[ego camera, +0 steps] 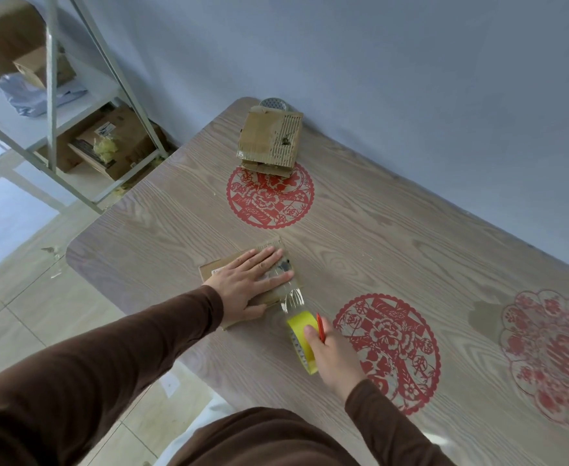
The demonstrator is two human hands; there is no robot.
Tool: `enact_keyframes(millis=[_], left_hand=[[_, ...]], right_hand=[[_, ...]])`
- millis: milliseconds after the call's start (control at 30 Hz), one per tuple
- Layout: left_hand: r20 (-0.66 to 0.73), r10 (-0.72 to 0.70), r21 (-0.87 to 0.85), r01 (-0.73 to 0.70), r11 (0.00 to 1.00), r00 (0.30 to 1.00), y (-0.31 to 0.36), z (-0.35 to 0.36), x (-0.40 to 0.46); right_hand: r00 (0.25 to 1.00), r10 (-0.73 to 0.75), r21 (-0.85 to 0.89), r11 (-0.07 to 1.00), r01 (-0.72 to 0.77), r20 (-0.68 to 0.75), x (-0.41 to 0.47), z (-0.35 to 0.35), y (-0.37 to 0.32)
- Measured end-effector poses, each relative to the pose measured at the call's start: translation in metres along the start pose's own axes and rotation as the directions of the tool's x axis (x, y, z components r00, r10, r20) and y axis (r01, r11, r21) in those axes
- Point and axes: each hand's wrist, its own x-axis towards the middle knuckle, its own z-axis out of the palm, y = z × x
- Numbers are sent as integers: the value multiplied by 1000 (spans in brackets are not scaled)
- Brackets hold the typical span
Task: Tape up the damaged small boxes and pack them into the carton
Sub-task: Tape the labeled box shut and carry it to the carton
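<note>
While the left hand lies flat on the small box to keep it from sliding, the right hand, at five o'clock from it, grips the tape roll, pulling tape tight.

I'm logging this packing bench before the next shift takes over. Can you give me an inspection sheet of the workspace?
Surface: wood-grain table with red paper-cut decals.
Job's things: small flat box near the table's left edge; tape strip runs from it to the yellow tape roll; second worn box at the far end.
Clutter: round metal object behind the far box.
Hands: left hand presses flat on the near box; right hand grips the roll and a red tool.
Cables: nothing seen.
Surroundings: blue wall; metal shelving holding cartons; tiled floor.
</note>
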Motion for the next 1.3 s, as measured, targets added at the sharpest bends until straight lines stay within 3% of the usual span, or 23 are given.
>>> enact_keyframes(millis=[100,267,400,467,533,567,600,633,667,700,733,833,933,1033,1133,1300], left_hand=[[49,48,65,-51,997,998,-10,-4,8],[187,167,228,-208,951,968,-48,-20,19],[160,43,317,-93,944,986,-35,-21,10],[-22,-137,171,138,976,990,-7,-16,-9],[-267,-402,-288,325,901,876,32,-7,-33],[-279,-591,-544,383,747,757,55,-1,-43],[-163,-757,-776,392,494,632,75,7,-51],[57,-847,-916,365,166,529,90,6,-51],[342,-823,-915,360,-181,454,99,5,-44],[527,-722,-845,366,-391,447,103,8,-36],[604,-644,-796,381,-470,469,103,7,-30],[622,-637,-781,310,-542,454,93,10,-16],[651,-603,-748,259,-611,461,90,10,-17],[648,-621,-750,231,-619,440,93,7,-16],[626,-654,-776,260,-574,426,99,1,-12],[619,-664,-784,278,-555,420,96,5,-13]], right_hand=[[1000,21,99,995,-22,16,7,10,-3],[988,63,434,893,-120,144,8,43,-18],[974,85,563,804,-192,210,-1,57,-31],[970,96,591,778,-213,223,-3,61,-33],[968,115,624,746,-234,225,-1,64,-31],[966,126,637,731,-244,226,-1,65,-29],[965,132,640,726,-250,228,-1,66,-28],[965,131,639,728,-249,227,-2,67,-28],[965,128,638,729,-248,229,-3,68,-28],[964,123,632,734,-249,236,-3,68,-28],[965,113,623,745,-240,237,-3,68,-29],[987,41,478,871,-111,153,-1,53,-35],[990,-128,33,991,130,-59,6,19,-36],[972,-222,-228,953,200,-76,14,-4,-37],[953,-302,-495,831,254,-17,27,-8,-42],[949,-315,-660,705,258,34,38,-2,-57]])
